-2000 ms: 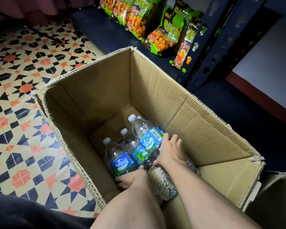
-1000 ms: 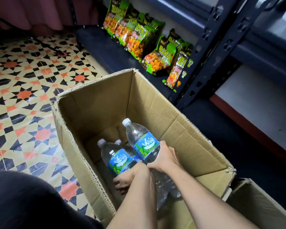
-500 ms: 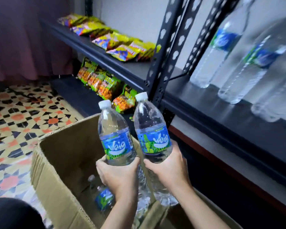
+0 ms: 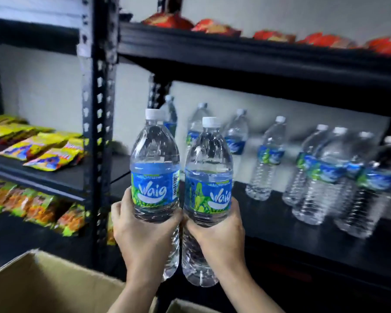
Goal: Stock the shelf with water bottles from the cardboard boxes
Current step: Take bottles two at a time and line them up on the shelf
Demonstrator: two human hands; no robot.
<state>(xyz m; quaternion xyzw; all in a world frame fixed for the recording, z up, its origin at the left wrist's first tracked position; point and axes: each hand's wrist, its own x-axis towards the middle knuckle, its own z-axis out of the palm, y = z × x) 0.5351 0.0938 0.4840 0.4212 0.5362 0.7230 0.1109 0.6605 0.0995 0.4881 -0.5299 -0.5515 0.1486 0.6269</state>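
My left hand point(image 4: 142, 236) grips a clear water bottle point(image 4: 155, 168) with a blue and green label and white cap. My right hand point(image 4: 219, 236) grips a second, matching bottle point(image 4: 209, 177). Both bottles stand upright, side by side and touching, held in front of the black shelf point(image 4: 280, 220). Several like bottles point(image 4: 266, 159) stand on that shelf along the back wall and at the right. The open cardboard box point(image 4: 43, 288) lies below at the bottom left; its inside is out of sight.
A black perforated upright post point(image 4: 97, 132) stands just left of the bottles. Yellow snack packets point(image 4: 45, 152) lie on the left shelf, orange and green ones point(image 4: 38, 204) below. Red packets point(image 4: 217, 27) sit on the top shelf. A second box edge point(image 4: 185, 307) shows at the bottom.
Both hands lifted a bottle each out of the box and raised them to shelf height. My view swung up from the box to the shelves.
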